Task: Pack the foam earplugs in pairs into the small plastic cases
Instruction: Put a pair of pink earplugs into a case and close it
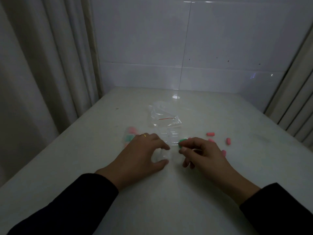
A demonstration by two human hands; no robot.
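My left hand (141,152) holds a small clear plastic case (161,155) on the white table (169,200), thumb and forefinger curled around it. My right hand (201,153) pinches a green foam earplug (182,142) just right of the case. Several pink earplugs lie loose on the right, one (210,134) further back and one (228,141) near it. More clear cases (171,134) sit behind my hands. To the left, filled cases hold pink earplugs (132,129) and green earplugs (129,137).
A crumpled clear plastic bag (162,116) with a red strip lies at mid-table. A tiled wall (186,48) stands behind the table. Curtains (42,73) hang on the left, and more on the right. The scene is dim.
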